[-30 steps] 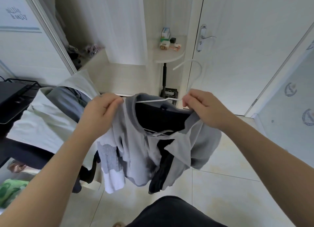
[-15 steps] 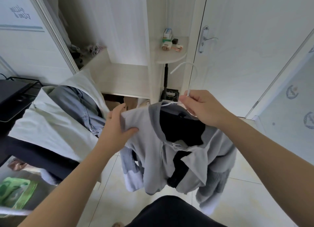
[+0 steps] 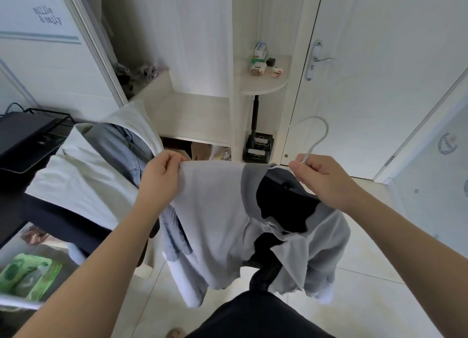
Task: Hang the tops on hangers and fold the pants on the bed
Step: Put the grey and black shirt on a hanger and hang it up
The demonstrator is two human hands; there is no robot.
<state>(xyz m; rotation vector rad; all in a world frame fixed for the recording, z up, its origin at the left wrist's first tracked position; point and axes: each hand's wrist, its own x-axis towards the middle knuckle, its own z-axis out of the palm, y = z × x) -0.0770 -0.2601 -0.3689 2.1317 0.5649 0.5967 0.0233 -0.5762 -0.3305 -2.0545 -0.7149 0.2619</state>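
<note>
Both sides clamped.
We pinch light grey collared top [image 3: 215, 211], left grip [image 3: 164, 178]; right grip [image 3: 324, 183] holds thin white hanger [image 3: 327, 131].

2 bare forearms extend forward from the lower corners of the view, the hands held up side by side and well apart. The left hand [image 3: 162, 178], its back toward the camera, pinches the shoulder edge of a grey top [image 3: 215, 211] between thumb and curled fingers. The right hand [image 3: 324, 180], knuckles up, has its fingers curled round the neck of a white hanger [image 3: 327, 131], the hook rising above the fist. Both wrists look nearly straight.
</note>
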